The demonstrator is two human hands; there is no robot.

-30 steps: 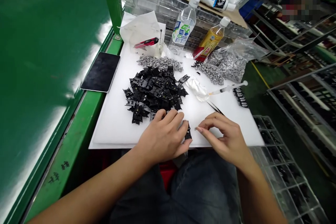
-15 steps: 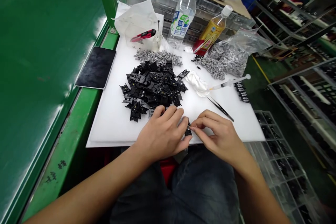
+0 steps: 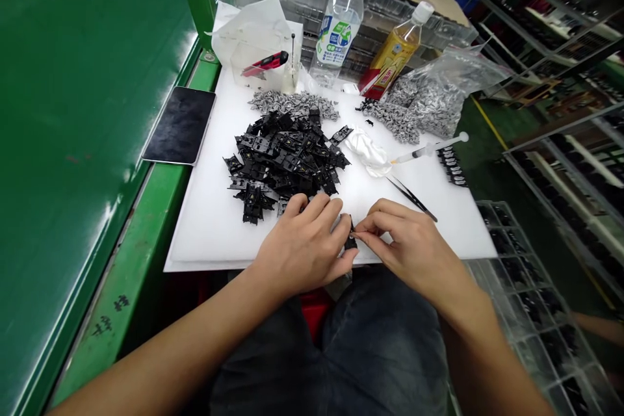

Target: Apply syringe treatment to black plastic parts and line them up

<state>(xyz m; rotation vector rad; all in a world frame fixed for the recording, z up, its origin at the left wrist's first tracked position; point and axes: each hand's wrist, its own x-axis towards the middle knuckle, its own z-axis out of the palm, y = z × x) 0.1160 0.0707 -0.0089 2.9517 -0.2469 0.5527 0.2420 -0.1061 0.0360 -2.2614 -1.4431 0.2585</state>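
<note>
Near the front edge of the white board (image 3: pixel 209 240), my left hand (image 3: pixel 309 244) grips a small black plastic part (image 3: pixel 350 240) between thumb and fingers. My right hand (image 3: pixel 407 237) is closed in a pinch at that part's right side; whatever tiny piece sits between its fingertips is too small to make out. Just beyond my left hand lies a heap of black plastic parts (image 3: pixel 287 156). A pair of black tweezers (image 3: pixel 413 198) rests beyond my right hand, close to a syringe (image 3: pixel 431 149) and a crumpled white cloth (image 3: pixel 368 153).
Small grey pieces (image 3: pixel 292 104) lie behind the heap, and more fill a clear bag (image 3: pixel 433 104). Two bottles, one clear (image 3: pixel 340 26) and one yellow (image 3: pixel 397 52), stand at the back beside a tub with a red cutter (image 3: pixel 266 64). A tablet (image 3: pixel 180 125) lies left.
The view has shifted slightly. Both hands stay at the black part with nearly the same grip. An arm-like shape now shows at the lower right edge.
</note>
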